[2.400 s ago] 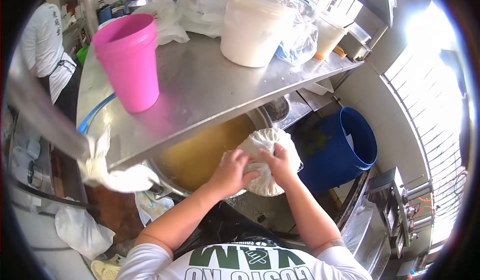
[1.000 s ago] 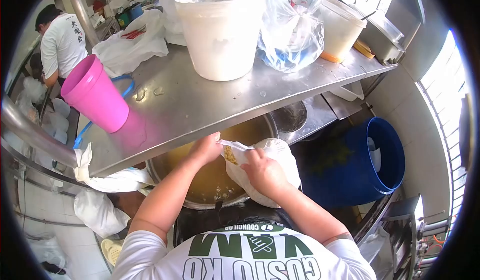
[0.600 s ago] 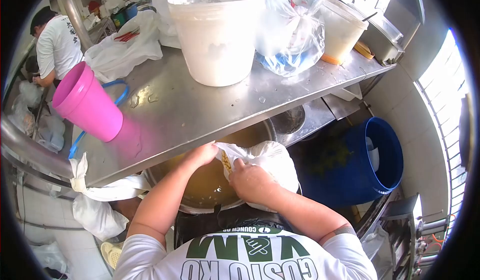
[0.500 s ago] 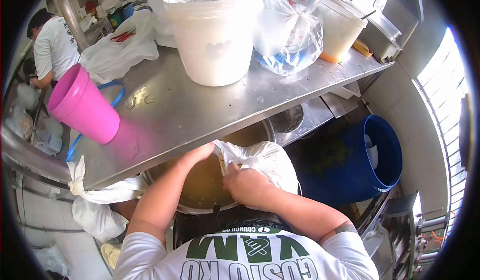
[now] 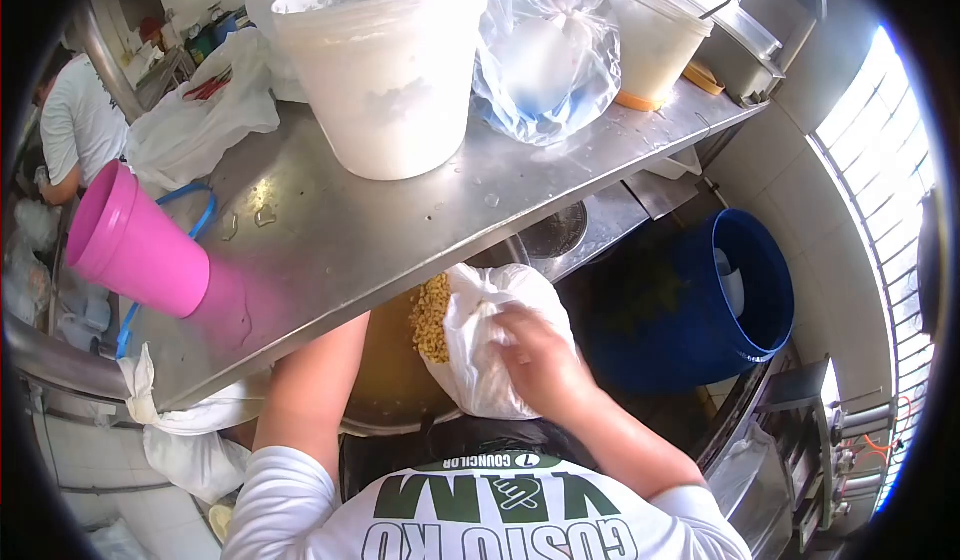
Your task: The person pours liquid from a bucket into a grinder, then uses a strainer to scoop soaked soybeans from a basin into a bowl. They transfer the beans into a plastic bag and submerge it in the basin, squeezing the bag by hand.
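Observation:
A white bag [image 5: 480,350] slumps over the side of a wide metal pot [image 5: 515,250] of cloudy yellow-brown liquid. Pale yellow kernel-like pieces [image 5: 432,320] show at the bag's mouth, above the liquid. My right hand [image 5: 540,360] is over the bag's right side, slightly blurred, its thumb and fingers apart. Only my left forearm [image 5: 315,380] shows. It reaches beneath the steel table [image 5: 330,230], whose edge hides the left hand.
On the steel table stand a white bucket [image 5: 385,80], a pink tumbler [image 5: 140,240], a plastic-wrapped scale [image 5: 550,55] and a white tub [image 5: 655,40]. A blue barrel [image 5: 690,305] is at the right. Another person [image 5: 85,120] works at the far left.
My right hand has let go of the bag's gathered top and moved right. The mouth now gapes, exposing the yellow pieces. My left hand has gone out of sight under the table edge.

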### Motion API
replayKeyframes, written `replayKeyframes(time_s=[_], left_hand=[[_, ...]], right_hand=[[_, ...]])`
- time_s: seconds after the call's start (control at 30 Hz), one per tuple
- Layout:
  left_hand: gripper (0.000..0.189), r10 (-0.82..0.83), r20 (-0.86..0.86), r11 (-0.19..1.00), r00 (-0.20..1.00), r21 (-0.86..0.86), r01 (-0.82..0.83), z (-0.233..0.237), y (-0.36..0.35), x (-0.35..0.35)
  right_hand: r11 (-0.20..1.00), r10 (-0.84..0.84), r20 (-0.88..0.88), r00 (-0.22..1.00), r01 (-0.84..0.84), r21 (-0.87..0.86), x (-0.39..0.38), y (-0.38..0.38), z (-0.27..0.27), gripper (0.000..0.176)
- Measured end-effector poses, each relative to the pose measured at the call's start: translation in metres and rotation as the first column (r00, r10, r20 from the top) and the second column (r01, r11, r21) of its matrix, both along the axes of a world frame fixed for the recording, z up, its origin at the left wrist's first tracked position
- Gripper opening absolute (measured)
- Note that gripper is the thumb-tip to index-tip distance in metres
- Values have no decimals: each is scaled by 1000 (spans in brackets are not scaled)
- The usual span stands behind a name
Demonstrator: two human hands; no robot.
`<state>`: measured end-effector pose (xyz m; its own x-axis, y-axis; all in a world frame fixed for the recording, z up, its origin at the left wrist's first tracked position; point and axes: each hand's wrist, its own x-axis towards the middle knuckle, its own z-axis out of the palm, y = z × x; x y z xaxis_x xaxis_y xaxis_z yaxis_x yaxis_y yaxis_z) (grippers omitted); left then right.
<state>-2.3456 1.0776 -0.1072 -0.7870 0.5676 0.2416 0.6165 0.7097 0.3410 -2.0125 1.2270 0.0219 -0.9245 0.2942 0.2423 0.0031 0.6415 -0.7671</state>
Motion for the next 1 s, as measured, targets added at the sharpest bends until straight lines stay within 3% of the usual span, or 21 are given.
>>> replayKeyframes(time_s=[0.07,0.13,0.17,0.2,0.23,0.27,0.33,0.4,0.43,0.53,0.57,0.63,0.7,0.73,0.77,0.8,0.87,0.9,0.93,0.97,1.0], left_hand=[[24,7,-4,1000,1000,-1,-7,0,0,-2],[25,10,-7,1000,1000,0,-10,1,1,-2],[25,10,-9,1000,1000,0,-10,0,2,-2],[25,13,-15,1000,1000,1,-13,1,2,-2],[26,14,-21,1000,1000,2,-14,1,2,-2],[26,17,-25,1000,1000,0,-17,2,2,-2],[27,19,-33,1000,999,3,-19,5,2,-2],[27,21,-49,1000,999,4,-20,7,-1,0],[28,16,-65,1000,998,6,-15,11,-3,1],[29,-16,-166,1000,986,13,19,29,-13,11],[29,-53,-221,998,974,9,56,43,-15,22],[30,-153,-235,988,960,-36,149,72,-16,47],[43,-257,135,963,957,-51,266,126,-8,81],[48,-408,337,906,849,265,331,126,-5,98],[54,-581,455,775,675,563,288,126,-4,117],[55,-635,488,756,599,554,349,156,-5,142],[54,-664,61,713,745,354,606,175,-9,169],[54,-657,66,720,751,352,598,178,-13,172],[56,-512,203,849,834,264,457,179,-17,174],[58,-339,320,940,885,151,306,180,-20,175],[55,-416,107,872,903,330,363,159,-29,157]], right_hand=[[917,-293,-18,956,286,279,25,36,-18,48],[885,-452,142,881,422,194,49,57,-56,63],[872,-430,344,835,483,-81,63,68,-98,70],[730,-322,474,820,534,-427,69,64,-113,78],[480,-151,501,852,506,-716,75,66,-144,81],[139,17,455,890,449,-883,71,62,-146,85],[90,60,366,929,360,-929,63,50,-153,88],[-243,-8,219,976,211,-947,56,45,-167,78],[-270,-73,171,982,146,-952,51,44,-165,68],[-174,-187,296,937,265,-948,59,52,-162,59],[-101,-294,237,926,216,-971,60,48,-133,53],[18,-312,154,937,168,-986,54,43,-73,47],[163,-284,98,954,149,-975,32,26,-23,47],[244,-243,64,968,125,-962,17,19,-15,47],[273,-207,30,978,88,-958,1,11,-8,47],[300,-167,-1,986,50,-953,-14,3,-3,50],[284,-104,-8,995,22,-958,-41,-9,-5,54],[164,-19,80,997,82,-983,-48,-11,9,57],[122,109,-19,994,-32,-992,-57,-8,7,53],[177,184,-58,981,-91,-980,-67,-2,4,50],[224,259,-94,961,-154,-962,-77,4,-1,48]])
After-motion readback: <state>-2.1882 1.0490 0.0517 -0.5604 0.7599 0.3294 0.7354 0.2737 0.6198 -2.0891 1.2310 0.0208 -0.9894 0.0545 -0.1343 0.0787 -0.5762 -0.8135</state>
